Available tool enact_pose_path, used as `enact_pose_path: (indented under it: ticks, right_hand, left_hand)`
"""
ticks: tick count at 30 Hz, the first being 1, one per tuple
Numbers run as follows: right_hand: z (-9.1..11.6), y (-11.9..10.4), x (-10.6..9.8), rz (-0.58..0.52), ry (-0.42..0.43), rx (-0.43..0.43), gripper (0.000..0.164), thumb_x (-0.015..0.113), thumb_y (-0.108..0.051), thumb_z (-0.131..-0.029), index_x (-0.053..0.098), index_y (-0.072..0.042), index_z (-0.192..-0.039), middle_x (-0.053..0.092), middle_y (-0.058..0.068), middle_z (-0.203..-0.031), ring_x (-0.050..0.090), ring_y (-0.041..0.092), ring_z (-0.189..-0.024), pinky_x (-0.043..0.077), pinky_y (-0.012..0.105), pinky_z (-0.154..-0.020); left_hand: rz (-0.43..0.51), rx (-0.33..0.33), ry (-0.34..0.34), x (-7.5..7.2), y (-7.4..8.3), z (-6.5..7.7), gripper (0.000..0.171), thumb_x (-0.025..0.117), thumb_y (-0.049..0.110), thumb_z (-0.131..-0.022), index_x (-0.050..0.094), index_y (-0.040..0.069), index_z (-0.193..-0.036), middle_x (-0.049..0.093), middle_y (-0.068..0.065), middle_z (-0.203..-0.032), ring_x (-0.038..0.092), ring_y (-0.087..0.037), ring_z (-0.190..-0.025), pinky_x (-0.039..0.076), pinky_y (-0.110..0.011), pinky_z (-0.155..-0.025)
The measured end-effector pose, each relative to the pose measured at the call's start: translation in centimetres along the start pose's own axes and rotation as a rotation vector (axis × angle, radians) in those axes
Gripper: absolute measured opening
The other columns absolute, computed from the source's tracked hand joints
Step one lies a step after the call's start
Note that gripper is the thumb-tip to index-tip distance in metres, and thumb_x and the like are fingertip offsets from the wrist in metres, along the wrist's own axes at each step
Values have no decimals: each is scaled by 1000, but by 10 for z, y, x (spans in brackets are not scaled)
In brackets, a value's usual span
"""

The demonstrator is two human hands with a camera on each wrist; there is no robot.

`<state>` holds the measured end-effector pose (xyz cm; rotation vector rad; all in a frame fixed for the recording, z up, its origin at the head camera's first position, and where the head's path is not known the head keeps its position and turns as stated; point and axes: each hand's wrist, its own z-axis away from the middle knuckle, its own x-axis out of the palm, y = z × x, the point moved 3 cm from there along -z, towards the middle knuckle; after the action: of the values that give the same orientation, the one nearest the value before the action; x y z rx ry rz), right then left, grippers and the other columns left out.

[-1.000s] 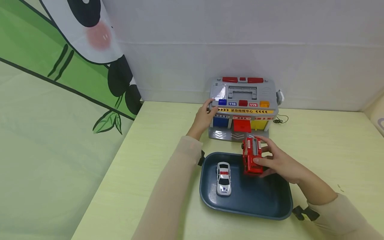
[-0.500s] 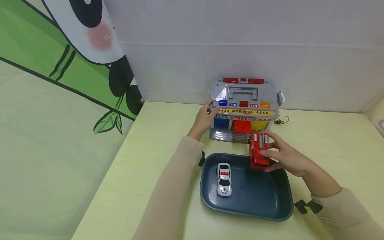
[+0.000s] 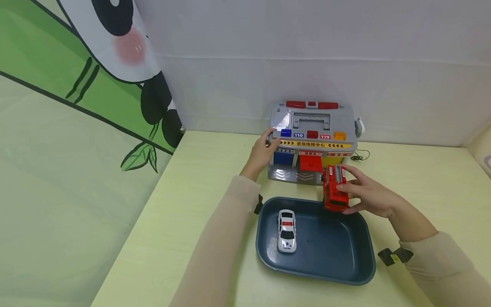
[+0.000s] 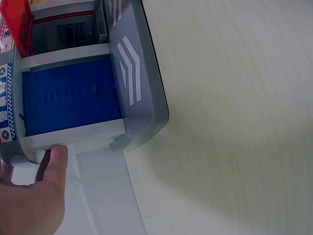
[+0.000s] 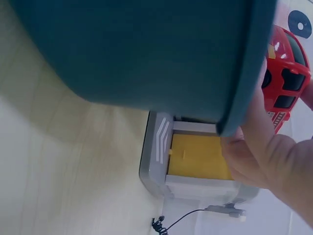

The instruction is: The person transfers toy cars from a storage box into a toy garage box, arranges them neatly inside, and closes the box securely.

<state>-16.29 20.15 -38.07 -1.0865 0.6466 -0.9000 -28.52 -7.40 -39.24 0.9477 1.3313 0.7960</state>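
Note:
My right hand grips a red toy fire truck by its sides, with the fingers at its far end and along its right side. The truck overlaps the tray's far rim, just in front of the garage's ramp. The right wrist view shows the truck between thumb and fingers, partly hidden by the tray. My left hand holds the left end of a grey toy garage, fingers against its side wall. The middle red door is lifted; the blue door and yellow door are down.
A dark blue tray stands in front of the garage, with a white toy police car in its left part. A thin black cord lies right of the garage. A white sheet hangs behind the table.
My right hand has carried the fire truck from over the tray farther back and to the right, toward the garage. My left hand keeps its place on the garage.

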Motion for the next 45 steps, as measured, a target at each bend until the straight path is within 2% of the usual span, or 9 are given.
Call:
enact_pose_path:
  ticks: [9,19,29,38,45]
  right_hand:
    - [-18,4,-10,-74,-29,57,78,45,-25,-104,-13,-16,-155,25,26,-141,54,29,-105,53,53,-83]
    - [-29,1,-10,-65,-7,12,80,49,-22,-103,-12,-18,-155,18,29,-144,59,26,-101,54,51,-81]
    - [-39,6,-10,-72,-1,24,82,50,-20,-102,-13,-19,-155,16,31,-145,60,22,-99,53,52,-82]
    - [-52,13,-6,-29,19,34,85,54,-19,-101,-11,-16,-155,12,32,-144,51,33,-102,53,53,-81]
    - [-59,17,-1,-14,22,24,86,56,-18,-99,-9,-14,-156,15,33,-143,49,37,-103,54,51,-78]
  left_hand:
    - [-11,-2,5,1,-2,-1,49,48,39,-102,38,27,-149,43,-19,-143,50,-33,-123,45,-48,-98]
    - [-15,-17,18,1,-2,-2,50,48,42,-102,39,29,-149,44,-18,-141,50,-33,-123,46,-48,-96]
    - [-6,-28,11,3,-3,-2,50,48,42,-102,38,29,-149,45,-18,-139,50,-33,-122,46,-48,-96]
    - [-7,-26,11,1,-2,0,50,49,42,-102,39,28,-148,44,-18,-140,49,-33,-124,45,-49,-97]
    - [-3,-26,9,0,-1,1,49,49,42,-102,40,28,-148,44,-18,-140,49,-33,-124,45,-49,-97]
